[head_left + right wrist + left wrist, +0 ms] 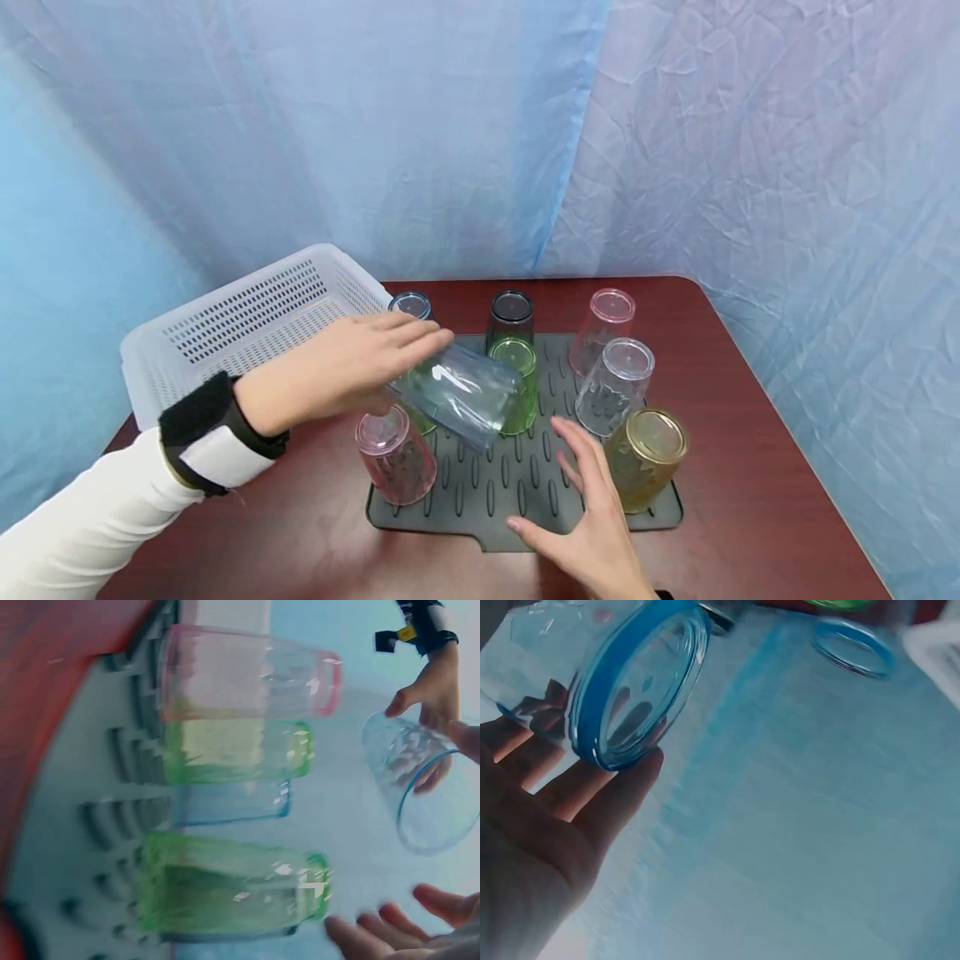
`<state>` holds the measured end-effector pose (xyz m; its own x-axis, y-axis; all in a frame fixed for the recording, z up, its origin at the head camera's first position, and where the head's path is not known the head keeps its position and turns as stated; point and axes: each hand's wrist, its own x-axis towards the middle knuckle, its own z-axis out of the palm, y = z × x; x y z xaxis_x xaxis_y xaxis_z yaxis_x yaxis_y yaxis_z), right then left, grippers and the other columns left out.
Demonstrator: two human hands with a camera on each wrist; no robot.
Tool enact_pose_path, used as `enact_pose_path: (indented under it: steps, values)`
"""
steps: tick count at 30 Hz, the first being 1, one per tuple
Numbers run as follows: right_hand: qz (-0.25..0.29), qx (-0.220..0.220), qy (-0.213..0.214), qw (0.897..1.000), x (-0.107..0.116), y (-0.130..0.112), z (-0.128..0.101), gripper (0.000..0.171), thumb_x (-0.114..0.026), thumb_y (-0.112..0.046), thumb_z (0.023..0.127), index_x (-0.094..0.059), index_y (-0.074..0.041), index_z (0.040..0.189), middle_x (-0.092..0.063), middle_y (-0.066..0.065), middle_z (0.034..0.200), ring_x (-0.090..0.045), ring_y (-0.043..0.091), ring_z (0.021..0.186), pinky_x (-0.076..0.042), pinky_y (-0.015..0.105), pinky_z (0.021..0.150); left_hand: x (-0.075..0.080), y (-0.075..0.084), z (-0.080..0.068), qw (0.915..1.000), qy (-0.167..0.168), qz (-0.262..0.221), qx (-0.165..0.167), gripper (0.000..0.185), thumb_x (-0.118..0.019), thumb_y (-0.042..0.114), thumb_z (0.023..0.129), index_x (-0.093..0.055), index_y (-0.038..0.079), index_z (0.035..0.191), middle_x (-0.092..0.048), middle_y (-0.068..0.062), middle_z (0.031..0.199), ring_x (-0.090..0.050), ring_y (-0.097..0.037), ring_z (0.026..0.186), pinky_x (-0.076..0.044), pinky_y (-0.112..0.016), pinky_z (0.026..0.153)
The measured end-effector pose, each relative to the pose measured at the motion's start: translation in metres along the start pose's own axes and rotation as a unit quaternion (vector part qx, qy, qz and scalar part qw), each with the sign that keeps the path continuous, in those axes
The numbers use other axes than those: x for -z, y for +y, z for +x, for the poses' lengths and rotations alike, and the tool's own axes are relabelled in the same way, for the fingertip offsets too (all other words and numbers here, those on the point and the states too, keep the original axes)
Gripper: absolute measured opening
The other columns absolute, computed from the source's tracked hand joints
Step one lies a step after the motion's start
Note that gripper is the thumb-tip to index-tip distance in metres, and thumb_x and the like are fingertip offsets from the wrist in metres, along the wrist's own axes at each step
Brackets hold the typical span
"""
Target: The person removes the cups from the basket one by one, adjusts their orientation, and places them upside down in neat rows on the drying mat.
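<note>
The left hand (341, 367) holds a pale blue cup (461, 393) lifted off the grey ribbed mat (517, 487), tilted on its side with its open mouth pointing down and toward the near right. The fingers lie along the cup's upper side; in the left wrist view the blue rim (641, 682) sits against the fingertips, with the palm spread and the fingers only slightly bent round it. The cup hangs above the middle of the mat, in front of two green cups (519, 383) that stand upside down there.

The right hand (592, 517) hovers over the near edge of the mat with its fingers straight and apart, palm turned left, holding nothing. It is just beside a yellow cup (647, 457) standing upside down at the near right corner.

Other upturned cups stand on the mat: a pink cup (395, 454) near left, a clear cup (617, 385) on the right, another pink one (604, 329) behind it, a dark cup (511, 317) at the far middle and a blue one (411, 305) far left. A white perforated basket (247, 321) sits at the left on the red-brown bench (750, 467). Blue cloth hangs behind.
</note>
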<state>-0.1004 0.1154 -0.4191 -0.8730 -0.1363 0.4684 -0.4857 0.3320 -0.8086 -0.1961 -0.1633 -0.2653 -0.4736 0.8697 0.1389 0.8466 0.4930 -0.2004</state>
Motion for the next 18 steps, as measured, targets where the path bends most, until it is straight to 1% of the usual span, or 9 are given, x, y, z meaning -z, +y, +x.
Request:
enact_pose_path:
  steps: [2, 4, 5, 7, 9, 11, 14, 16, 18]
  values:
    - [0.019, 0.009, -0.002, 1.000, -0.003, -0.007, 0.006, 0.114, -0.095, -0.016, 0.058, -0.030, -0.014, 0.151, -0.026, 0.005, 0.152, -0.030, 0.022, 0.137, -0.044, 0.041, 0.099, -0.003, 0.011, 0.007, 0.9994, -0.005, 0.023, -0.024, 0.088, -0.090, 0.020, 0.060, -0.049, 0.001, 0.136, -0.058, -0.011, 0.125, -0.055, -0.028, 0.112, -0.050, -0.040, 0.088]
    - [0.036, 0.004, -0.002, 0.999, -0.005, -0.013, 0.010, 0.119, -0.095, -0.016, 0.058, -0.023, -0.016, 0.153, -0.017, 0.003, 0.155, -0.023, 0.023, 0.139, -0.044, 0.049, 0.097, -0.006, 0.020, 0.013, 0.9979, -0.002, 0.048, -0.043, 0.093, -0.092, 0.034, 0.058, -0.050, 0.002, 0.134, -0.058, -0.009, 0.123, -0.056, -0.026, 0.109, -0.050, -0.038, 0.088]
    - [0.043, 0.001, -0.001, 0.999, -0.006, -0.015, 0.011, 0.121, -0.094, -0.016, 0.058, -0.020, -0.017, 0.154, -0.014, 0.003, 0.156, -0.021, 0.023, 0.140, -0.044, 0.053, 0.095, -0.008, 0.024, 0.016, 0.9969, 0.003, 0.060, -0.051, 0.092, -0.092, 0.036, 0.057, -0.052, 0.003, 0.133, -0.059, -0.008, 0.121, -0.058, -0.025, 0.106, -0.051, -0.036, 0.086]
    - [0.055, -0.004, 0.008, 0.998, -0.008, -0.019, 0.012, 0.123, -0.094, -0.016, 0.058, -0.018, -0.018, 0.155, -0.012, 0.002, 0.157, -0.020, 0.023, 0.140, -0.043, 0.063, 0.089, -0.012, 0.032, 0.019, 0.9951, 0.016, 0.077, -0.059, 0.086, -0.091, 0.035, 0.059, -0.054, 0.004, 0.130, -0.061, -0.006, 0.117, -0.060, -0.023, 0.101, -0.052, -0.034, 0.082]
    - [0.059, -0.004, 0.016, 0.998, -0.010, -0.021, 0.013, 0.121, -0.094, -0.016, 0.059, -0.020, -0.018, 0.154, -0.013, 0.002, 0.156, -0.023, 0.024, 0.138, -0.043, 0.069, 0.083, -0.014, 0.038, 0.023, 0.9941, 0.019, 0.087, -0.062, 0.081, -0.091, 0.031, 0.059, -0.056, 0.007, 0.127, -0.062, -0.003, 0.112, -0.061, -0.021, 0.097, -0.053, -0.032, 0.079]
    - [0.059, 0.000, 0.020, 0.998, -0.011, -0.022, 0.013, 0.112, -0.093, -0.016, 0.060, -0.027, -0.015, 0.151, -0.021, 0.002, 0.154, -0.029, 0.023, 0.136, -0.045, 0.063, 0.086, -0.016, 0.043, 0.025, 0.9936, 0.014, 0.093, -0.063, 0.075, -0.089, 0.024, 0.061, -0.057, 0.008, 0.126, -0.063, -0.002, 0.111, -0.061, -0.020, 0.095, -0.054, -0.031, 0.075]
    - [0.061, 0.014, 0.022, 0.998, -0.012, -0.020, 0.012, 0.097, -0.092, -0.011, 0.061, -0.040, -0.010, 0.142, -0.034, 0.006, 0.146, -0.037, 0.023, 0.130, -0.047, 0.040, 0.095, -0.017, 0.049, 0.027, 0.9942, -0.021, 0.087, -0.060, 0.080, -0.090, 0.034, 0.061, -0.055, 0.010, 0.130, -0.062, -0.001, 0.114, -0.060, -0.019, 0.098, -0.054, -0.030, 0.077]
    - [0.070, 0.028, 0.028, 0.997, -0.012, -0.017, 0.011, 0.090, -0.092, -0.006, 0.060, -0.045, -0.007, 0.137, -0.040, 0.009, 0.141, -0.040, 0.024, 0.127, -0.043, 0.026, 0.097, -0.018, 0.050, 0.027, 0.9957, -0.042, 0.063, -0.054, 0.084, -0.089, 0.039, 0.063, -0.053, 0.011, 0.133, -0.060, -0.001, 0.118, -0.059, -0.020, 0.102, -0.054, -0.032, 0.077]
    - [0.082, 0.046, 0.034, 0.995, -0.011, -0.013, 0.009, 0.089, -0.091, -0.001, 0.057, -0.047, -0.004, 0.134, -0.043, 0.013, 0.137, -0.041, 0.024, 0.126, -0.042, 0.022, 0.097, -0.020, 0.049, 0.026, 0.9973, -0.058, 0.012, -0.043, 0.088, -0.088, 0.039, 0.064, -0.050, 0.012, 0.138, -0.058, -0.002, 0.122, -0.057, -0.020, 0.107, -0.054, -0.033, 0.078]
